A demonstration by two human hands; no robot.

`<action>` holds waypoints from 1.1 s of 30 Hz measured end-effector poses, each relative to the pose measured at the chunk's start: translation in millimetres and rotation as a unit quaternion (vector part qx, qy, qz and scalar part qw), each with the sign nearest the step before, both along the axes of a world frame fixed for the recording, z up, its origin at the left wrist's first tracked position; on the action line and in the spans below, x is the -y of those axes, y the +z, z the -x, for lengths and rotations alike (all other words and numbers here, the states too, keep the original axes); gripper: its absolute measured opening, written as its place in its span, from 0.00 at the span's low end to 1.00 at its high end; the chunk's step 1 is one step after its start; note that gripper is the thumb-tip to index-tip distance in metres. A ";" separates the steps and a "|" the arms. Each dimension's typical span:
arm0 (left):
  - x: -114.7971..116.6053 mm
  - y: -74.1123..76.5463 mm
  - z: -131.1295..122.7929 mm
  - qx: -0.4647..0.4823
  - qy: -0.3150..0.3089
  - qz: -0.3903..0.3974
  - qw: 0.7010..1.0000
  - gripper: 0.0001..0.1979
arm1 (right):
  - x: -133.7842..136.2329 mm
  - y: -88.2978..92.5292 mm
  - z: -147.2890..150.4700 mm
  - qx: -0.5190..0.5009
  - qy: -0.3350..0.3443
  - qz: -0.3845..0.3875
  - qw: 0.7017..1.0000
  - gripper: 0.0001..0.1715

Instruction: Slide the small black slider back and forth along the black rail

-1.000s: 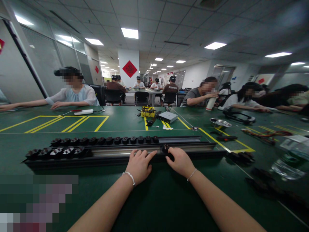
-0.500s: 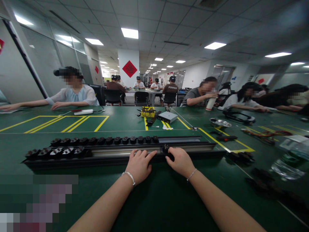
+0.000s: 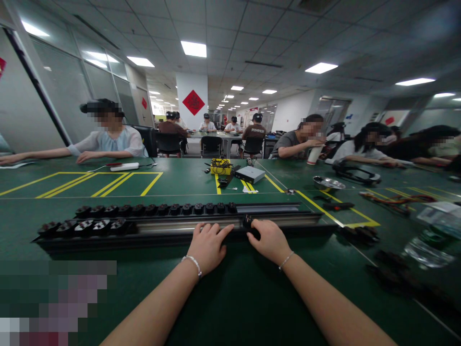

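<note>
A long black rail (image 3: 180,228) with a shiny metal channel lies across the green table in front of me. My left hand (image 3: 209,244) rests on its near edge, fingers spread and holding nothing. To its right, my right hand (image 3: 268,240) pinches a small round black plug module (image 3: 247,221) with metal contacts, at the channel. Whether the module is seated there I cannot tell. Several similar modules (image 3: 84,228) fill the rail's left end. Just behind it, a second rail (image 3: 268,208) carries a row of several more.
At right lie loose black parts (image 3: 360,235), a clear plastic container (image 3: 430,235), wires (image 3: 399,198) and a metal bowl (image 3: 328,183). A grey box (image 3: 249,174) and a yellow box (image 3: 221,166) stand farther back. Several people sit around the tables.
</note>
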State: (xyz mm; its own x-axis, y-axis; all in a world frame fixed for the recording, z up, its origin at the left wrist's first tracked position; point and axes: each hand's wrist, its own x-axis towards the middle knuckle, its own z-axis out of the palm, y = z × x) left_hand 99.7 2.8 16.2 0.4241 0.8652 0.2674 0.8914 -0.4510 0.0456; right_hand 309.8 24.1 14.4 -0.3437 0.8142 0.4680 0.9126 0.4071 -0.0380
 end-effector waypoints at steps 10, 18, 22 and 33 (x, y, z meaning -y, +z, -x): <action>-0.3 0.0 -0.3 -0.004 0.004 0.005 1.000 0.29 | 1.0 0.7 0.3 -0.004 -0.002 0.000 1.000 0.06; -0.3 -0.3 -0.4 -0.001 0.003 -0.001 1.000 0.29 | 0.7 -0.4 -0.5 -0.003 -0.009 -0.004 1.000 0.07; 0.6 0.8 -1.4 -0.005 0.006 0.002 1.000 0.29 | 0.1 -1.4 -0.7 -0.006 -0.011 -0.008 1.000 0.07; -0.8 -0.8 0.0 0.008 0.000 -0.002 1.000 0.29 | -0.9 -2.8 -4.6 -0.006 -0.014 -0.014 1.000 0.09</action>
State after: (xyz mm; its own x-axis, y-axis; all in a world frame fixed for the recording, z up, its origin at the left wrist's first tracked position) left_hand 99.7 3.6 15.4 0.4204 0.8638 0.2777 0.8904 -0.4516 0.0571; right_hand 314.4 25.0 11.6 -0.3150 0.8100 0.4946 0.9232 0.3824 -0.0382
